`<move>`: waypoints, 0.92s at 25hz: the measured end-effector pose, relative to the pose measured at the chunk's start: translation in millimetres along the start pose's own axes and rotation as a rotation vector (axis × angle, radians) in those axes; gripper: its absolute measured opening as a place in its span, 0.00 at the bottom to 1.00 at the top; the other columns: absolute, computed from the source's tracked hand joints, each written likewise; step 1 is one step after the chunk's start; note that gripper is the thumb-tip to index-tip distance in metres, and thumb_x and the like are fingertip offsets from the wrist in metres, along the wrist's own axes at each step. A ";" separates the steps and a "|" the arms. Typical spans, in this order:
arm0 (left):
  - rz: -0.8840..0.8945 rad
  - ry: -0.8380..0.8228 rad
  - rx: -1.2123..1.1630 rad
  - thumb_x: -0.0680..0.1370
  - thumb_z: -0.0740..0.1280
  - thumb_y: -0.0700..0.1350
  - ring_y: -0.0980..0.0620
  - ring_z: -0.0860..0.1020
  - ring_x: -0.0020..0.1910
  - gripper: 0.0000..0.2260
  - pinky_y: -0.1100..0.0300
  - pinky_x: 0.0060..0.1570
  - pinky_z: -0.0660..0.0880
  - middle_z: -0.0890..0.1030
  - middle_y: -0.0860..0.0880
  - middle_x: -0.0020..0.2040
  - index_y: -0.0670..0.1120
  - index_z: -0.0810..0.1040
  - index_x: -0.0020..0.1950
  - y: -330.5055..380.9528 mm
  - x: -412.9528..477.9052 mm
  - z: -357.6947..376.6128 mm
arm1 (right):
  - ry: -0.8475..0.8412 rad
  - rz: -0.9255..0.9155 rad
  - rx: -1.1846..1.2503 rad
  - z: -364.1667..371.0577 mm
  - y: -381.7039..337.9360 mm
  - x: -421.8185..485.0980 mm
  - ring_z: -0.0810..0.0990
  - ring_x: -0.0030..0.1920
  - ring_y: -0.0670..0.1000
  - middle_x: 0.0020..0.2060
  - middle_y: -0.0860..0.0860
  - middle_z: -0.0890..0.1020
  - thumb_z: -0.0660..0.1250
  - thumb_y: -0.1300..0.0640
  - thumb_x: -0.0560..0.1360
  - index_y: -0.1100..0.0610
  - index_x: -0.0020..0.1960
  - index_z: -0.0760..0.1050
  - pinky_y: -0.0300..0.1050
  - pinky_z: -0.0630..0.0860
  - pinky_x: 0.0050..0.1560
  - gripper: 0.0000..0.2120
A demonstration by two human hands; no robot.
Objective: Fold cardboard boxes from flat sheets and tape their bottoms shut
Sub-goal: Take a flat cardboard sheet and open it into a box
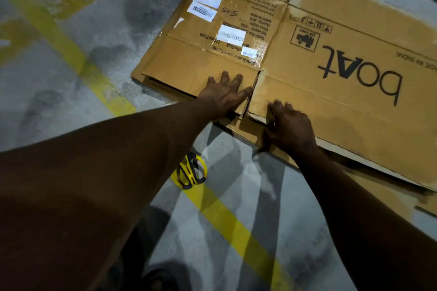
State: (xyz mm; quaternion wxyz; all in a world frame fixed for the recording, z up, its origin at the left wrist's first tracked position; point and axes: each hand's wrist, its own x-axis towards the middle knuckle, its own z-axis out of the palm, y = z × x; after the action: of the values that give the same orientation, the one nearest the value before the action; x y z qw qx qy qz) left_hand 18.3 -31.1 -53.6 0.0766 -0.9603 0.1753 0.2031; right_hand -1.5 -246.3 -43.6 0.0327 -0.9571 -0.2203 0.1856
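Right now the left hand [224, 92] is pressing, fingers spread wide, on the flattened boAt carton [343, 92] lying on the concrete floor [99, 30]; the right hand [292, 125] is gripping its near flap edge, fingers curled. Yellow scissors [191, 170] are lying nearby.

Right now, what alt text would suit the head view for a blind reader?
A person's left hand presses flat on a flattened cardboard box lying on a concrete floor, while the right hand grips the near edge of the next flap. Yellow-handled scissors lie between the arms.
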 end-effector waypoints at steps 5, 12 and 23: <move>0.104 0.018 0.095 0.69 0.74 0.55 0.34 0.63 0.66 0.45 0.39 0.53 0.74 0.55 0.37 0.73 0.54 0.48 0.76 -8.9 0.3 1.8 | -0.063 0.015 -0.063 23.8 5.0 -7.5 0.54 0.77 0.62 0.78 0.57 0.57 0.81 0.44 0.62 0.55 0.77 0.56 0.70 0.60 0.70 0.53; 0.247 0.030 0.348 0.80 0.59 0.42 0.24 0.55 0.71 0.35 0.37 0.63 0.70 0.44 0.32 0.76 0.46 0.38 0.78 -8.6 -7.8 16.2 | -0.030 0.039 -0.179 34.8 -10.8 1.3 0.59 0.72 0.69 0.74 0.61 0.59 0.82 0.43 0.56 0.55 0.76 0.53 0.68 0.64 0.68 0.59; 0.026 0.091 0.001 0.74 0.68 0.38 0.40 0.74 0.58 0.29 0.47 0.49 0.75 0.71 0.39 0.67 0.43 0.61 0.73 -11.2 -13.8 -33.4 | 0.358 0.260 -0.049 7.3 -8.5 -2.4 0.71 0.64 0.62 0.66 0.58 0.74 0.72 0.60 0.72 0.55 0.72 0.66 0.60 0.69 0.62 0.30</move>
State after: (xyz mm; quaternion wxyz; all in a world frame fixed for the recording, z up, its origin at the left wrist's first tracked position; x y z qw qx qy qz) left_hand 22.8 -23.8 -16.8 0.0665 -0.9661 0.1913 0.1600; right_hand -9.6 -239.8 -48.3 0.0240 -0.9956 -0.0903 0.0100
